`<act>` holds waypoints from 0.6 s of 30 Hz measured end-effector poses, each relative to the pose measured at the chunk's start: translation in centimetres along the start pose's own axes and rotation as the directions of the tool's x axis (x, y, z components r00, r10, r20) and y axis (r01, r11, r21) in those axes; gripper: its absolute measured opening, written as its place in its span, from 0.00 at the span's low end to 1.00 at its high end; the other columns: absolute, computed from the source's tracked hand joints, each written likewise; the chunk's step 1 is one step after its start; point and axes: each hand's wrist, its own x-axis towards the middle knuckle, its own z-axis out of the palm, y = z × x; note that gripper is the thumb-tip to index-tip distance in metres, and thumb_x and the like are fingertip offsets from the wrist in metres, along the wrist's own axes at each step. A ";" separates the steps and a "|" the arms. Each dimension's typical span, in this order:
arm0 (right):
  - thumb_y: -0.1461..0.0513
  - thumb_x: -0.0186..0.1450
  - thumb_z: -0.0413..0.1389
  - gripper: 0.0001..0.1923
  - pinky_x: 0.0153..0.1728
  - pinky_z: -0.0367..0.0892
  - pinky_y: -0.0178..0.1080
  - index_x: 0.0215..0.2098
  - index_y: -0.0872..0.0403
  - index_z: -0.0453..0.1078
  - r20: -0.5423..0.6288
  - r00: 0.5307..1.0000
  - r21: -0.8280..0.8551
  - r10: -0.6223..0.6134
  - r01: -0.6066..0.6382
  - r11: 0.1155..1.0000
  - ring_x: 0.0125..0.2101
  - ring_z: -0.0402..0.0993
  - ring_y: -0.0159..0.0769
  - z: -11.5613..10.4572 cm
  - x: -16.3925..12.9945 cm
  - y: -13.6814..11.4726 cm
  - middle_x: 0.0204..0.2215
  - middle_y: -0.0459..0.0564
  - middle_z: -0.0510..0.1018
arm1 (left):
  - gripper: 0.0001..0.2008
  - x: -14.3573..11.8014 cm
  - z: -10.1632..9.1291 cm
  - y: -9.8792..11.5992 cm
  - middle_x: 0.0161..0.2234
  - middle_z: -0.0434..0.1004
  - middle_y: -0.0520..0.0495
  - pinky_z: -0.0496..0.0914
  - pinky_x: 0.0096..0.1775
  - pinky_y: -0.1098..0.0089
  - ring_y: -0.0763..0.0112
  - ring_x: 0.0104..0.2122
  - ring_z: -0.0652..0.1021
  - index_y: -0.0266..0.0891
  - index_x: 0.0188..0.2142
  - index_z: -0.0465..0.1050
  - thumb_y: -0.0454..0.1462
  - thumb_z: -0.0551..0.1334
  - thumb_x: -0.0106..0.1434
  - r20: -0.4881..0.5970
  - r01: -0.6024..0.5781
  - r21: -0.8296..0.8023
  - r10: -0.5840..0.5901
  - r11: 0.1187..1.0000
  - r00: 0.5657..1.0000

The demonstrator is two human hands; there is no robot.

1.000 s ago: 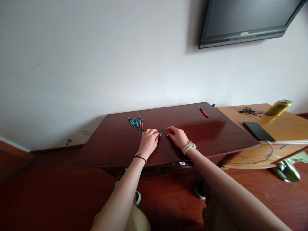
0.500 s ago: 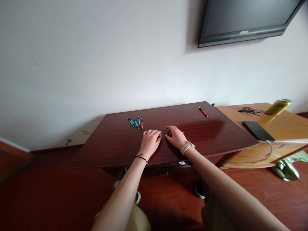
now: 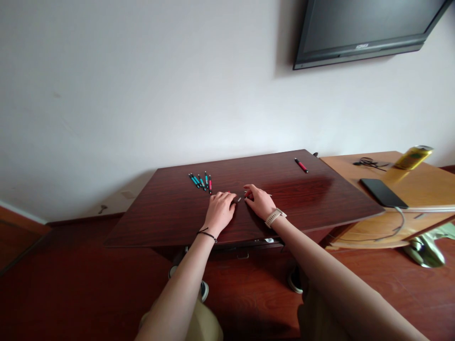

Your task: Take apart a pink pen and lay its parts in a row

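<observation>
On the dark wooden table (image 3: 199,215), my left hand (image 3: 221,208) is closed, palm down, around a pen (image 3: 239,199) whose dark end and silvery tip poke out by the thumb. Most of that pen is covered by the fingers. Just to its right, my right hand (image 3: 261,202) has its fingers bent in a pinch. A thin, light-tipped pen piece (image 3: 245,192) shows at those fingertips; the rest is hidden under the hand. Several teal pens (image 3: 197,180) and one red pen (image 3: 210,183) lie beyond my left hand. Another red pen (image 3: 301,165) rests alone at the far right.
A lower wooden cabinet (image 3: 437,182) adjoins the table's right side, bearing a black phone (image 3: 383,192) with a cable, a dark coiled cord (image 3: 369,163) and a yellow can (image 3: 414,157). Behind stands a white wall (image 3: 177,94) with a television (image 3: 362,28) mounted on it.
My left hand has shifted slightly left, away from my right hand, and more of the silvery pen tip now shows. My right hand has barely moved.
</observation>
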 end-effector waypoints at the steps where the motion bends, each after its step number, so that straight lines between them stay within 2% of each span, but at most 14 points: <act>1: 0.69 0.66 0.61 0.23 0.48 0.69 0.40 0.59 0.52 0.69 0.001 1.000 0.001 0.002 -0.002 1.000 0.40 0.78 0.38 0.1 0.0 0.1 0.42 0.48 0.83 | 0.12 0.1 0.0 0.1 0.55 0.80 0.43 0.66 0.56 0.55 0.55 0.55 0.74 0.45 0.54 0.77 0.35 0.62 0.72 -0.006 -0.012 0.000 0.012 1.000 1.000; 6: 0.69 0.65 0.62 0.25 0.47 0.71 0.41 0.60 0.50 0.68 -0.002 1.000 0.010 0.000 0.000 1.000 0.40 0.78 0.39 0.3 0.1 0.2 0.41 0.47 0.84 | 0.07 0.6 0.6 0.7 0.50 0.81 0.44 0.65 0.55 0.55 0.56 0.53 0.74 0.44 0.47 0.79 0.36 0.62 0.73 -0.008 -0.057 0.040 0.057 0.998 0.998; 11: 0.69 0.66 0.62 0.25 0.47 0.71 0.42 0.59 0.50 0.68 0.009 1.000 0.027 -0.007 0.006 1.000 0.40 0.79 0.40 0.3 0.1 0.0 0.41 0.47 0.84 | 0.06 1.3 1.2 1.0 0.48 0.80 0.44 0.64 0.53 0.55 0.56 0.52 0.73 0.43 0.42 0.79 0.36 0.62 0.74 -0.023 -0.039 0.077 0.041 0.996 0.999; 18: 0.70 0.66 0.62 0.26 0.48 0.71 0.41 0.60 0.50 0.67 0.010 0.999 0.045 -0.036 0.036 0.998 0.41 0.80 0.40 0.7 0.3 -0.2 0.41 0.47 0.85 | 0.05 1.6 1.3 1.3 0.47 0.80 0.43 0.63 0.52 0.55 0.55 0.51 0.74 0.42 0.43 0.78 0.38 0.63 0.74 -0.020 -0.007 0.062 0.008 0.998 1.000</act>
